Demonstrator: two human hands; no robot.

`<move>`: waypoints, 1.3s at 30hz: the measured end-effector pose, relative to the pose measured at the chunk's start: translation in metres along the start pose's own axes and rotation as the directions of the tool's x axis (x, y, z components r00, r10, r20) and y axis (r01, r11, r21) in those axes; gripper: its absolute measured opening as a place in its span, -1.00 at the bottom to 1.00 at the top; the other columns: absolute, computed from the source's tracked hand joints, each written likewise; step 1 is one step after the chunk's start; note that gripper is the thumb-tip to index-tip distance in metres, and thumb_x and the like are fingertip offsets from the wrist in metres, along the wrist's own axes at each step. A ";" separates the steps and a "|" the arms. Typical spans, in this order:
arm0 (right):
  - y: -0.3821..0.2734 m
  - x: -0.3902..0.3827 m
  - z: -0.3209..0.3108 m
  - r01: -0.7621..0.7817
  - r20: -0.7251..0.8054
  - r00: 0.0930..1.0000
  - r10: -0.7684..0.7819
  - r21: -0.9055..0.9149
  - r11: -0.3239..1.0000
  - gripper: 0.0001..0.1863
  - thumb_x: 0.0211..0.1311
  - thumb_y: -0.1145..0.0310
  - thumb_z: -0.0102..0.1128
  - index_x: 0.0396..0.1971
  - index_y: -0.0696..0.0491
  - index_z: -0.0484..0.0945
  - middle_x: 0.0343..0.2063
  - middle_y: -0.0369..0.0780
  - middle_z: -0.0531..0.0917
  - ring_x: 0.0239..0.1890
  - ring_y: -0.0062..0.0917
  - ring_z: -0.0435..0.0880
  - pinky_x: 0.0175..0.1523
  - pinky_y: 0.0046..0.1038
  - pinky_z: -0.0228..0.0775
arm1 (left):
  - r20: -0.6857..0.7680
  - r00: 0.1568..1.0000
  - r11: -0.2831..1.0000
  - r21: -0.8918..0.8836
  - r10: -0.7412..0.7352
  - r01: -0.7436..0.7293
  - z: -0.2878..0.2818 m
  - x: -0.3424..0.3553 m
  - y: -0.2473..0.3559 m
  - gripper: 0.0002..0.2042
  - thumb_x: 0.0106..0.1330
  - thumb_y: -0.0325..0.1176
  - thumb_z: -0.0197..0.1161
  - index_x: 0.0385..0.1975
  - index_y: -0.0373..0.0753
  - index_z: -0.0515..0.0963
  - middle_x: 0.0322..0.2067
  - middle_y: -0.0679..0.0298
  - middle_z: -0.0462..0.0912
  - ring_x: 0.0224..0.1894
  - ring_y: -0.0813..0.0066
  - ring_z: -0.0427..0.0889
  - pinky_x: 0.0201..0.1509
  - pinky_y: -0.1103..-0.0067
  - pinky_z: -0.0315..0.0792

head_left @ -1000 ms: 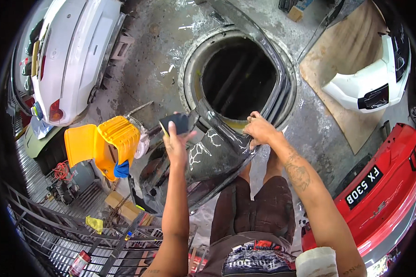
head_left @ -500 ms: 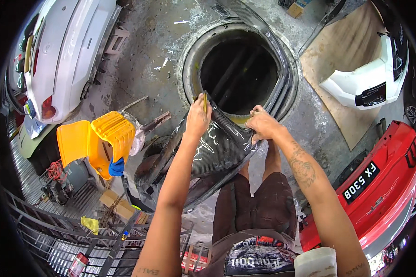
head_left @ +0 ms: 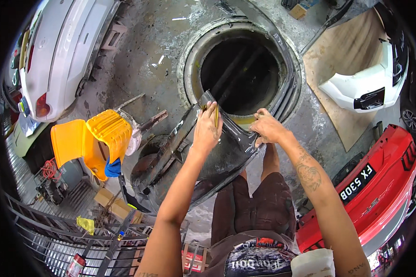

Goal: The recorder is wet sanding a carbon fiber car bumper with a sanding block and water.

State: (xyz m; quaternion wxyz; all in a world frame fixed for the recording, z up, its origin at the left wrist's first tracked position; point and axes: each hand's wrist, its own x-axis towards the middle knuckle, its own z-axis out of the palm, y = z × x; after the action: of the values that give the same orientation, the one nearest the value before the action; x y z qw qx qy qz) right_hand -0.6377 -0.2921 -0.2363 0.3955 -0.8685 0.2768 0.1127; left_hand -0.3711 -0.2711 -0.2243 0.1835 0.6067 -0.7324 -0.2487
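A glossy black car body part with a carbon-fibre weave (head_left: pixel 229 154) lies in front of my legs, its long curved arm running round the right side of an open round drum (head_left: pixel 189 64). My left hand (head_left: pixel 208 129) rests on the upper edge of this part, with a thin yellow stick-like tool (head_left: pixel 217 116) between its fingers. The tool's exact kind is too small to make out. Across from it, my right hand (head_left: pixel 269 128) is closed on the part's right edge, the fingers curled over the rim.
A yellow plastic chair (head_left: pixel 92 143) with a blue cloth (head_left: pixel 112 167) stands at the left, below a white bumper (head_left: pixel 62 55). A red bumper (head_left: pixel 370 189) and another white bumper (head_left: pixel 360 90) on a brown board (head_left: pixel 333 60) lie at the right. A metal rack (head_left: pixel 46 231) fills the lower left.
My left hand has shifted right and down along the part, still with the yellow tool. The part has turned slightly, baring more of its left side. My right hand keeps its hold.
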 end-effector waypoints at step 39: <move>-0.005 0.008 -0.007 -0.012 0.004 1.000 0.013 -0.081 0.997 -0.36 -0.43 -0.06 0.61 -0.27 0.01 0.70 -0.36 -0.20 0.73 0.02 -0.20 0.62 0.34 -0.13 0.14 | -0.185 0.844 0.863 -0.050 -0.503 0.503 0.037 0.021 0.019 -0.33 0.60 -0.03 -0.12 0.21 -0.74 0.31 0.30 -0.49 0.26 0.41 -0.34 0.23 0.52 0.12 0.09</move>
State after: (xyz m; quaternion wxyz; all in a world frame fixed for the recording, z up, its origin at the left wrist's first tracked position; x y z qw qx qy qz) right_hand -0.6284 -0.2973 -0.2317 0.3599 -0.8818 0.2765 0.1282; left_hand -0.4120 -0.2835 -0.2439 0.1813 0.7985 -0.5268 -0.2283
